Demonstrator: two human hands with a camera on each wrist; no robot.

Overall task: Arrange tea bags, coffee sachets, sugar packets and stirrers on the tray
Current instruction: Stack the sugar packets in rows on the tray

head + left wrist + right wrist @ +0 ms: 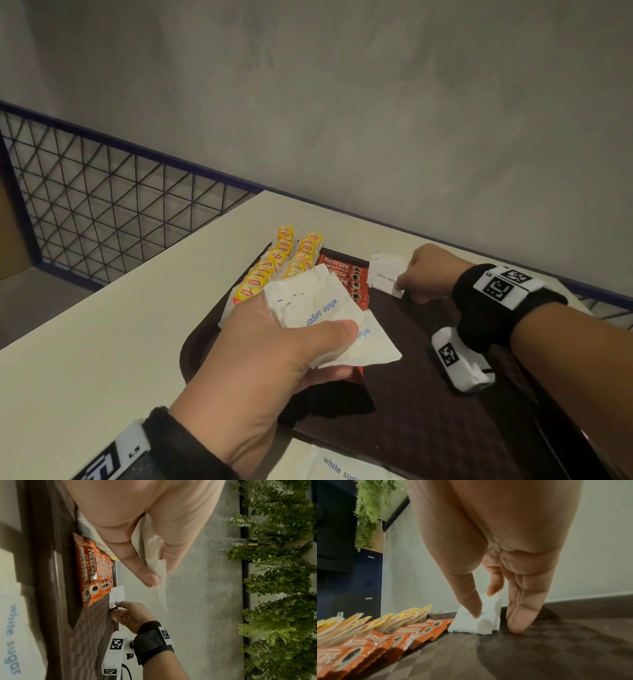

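Observation:
A dark brown tray (428, 394) lies on the cream table. Two rows of yellow tea bags (274, 263) stand at its far left, and a row of red coffee sachets (346, 277) lies beside them. My left hand (308, 342) hovers over the tray's left part and grips a bunch of white sugar packets (308, 308) between thumb and fingers. At the tray's far rim my right hand (411, 284) pinches one sugar packet (387, 270). In the right wrist view this packet (471, 626) stands on the tray floor next to the coffee sachets (423, 630).
More white sugar packets (342, 469) lie on the table (102, 342) just before the tray's near rim. A black wire-mesh panel (102, 205) borders the table on the left. A grey wall rises behind. Green plants (278, 574) hang farther off.

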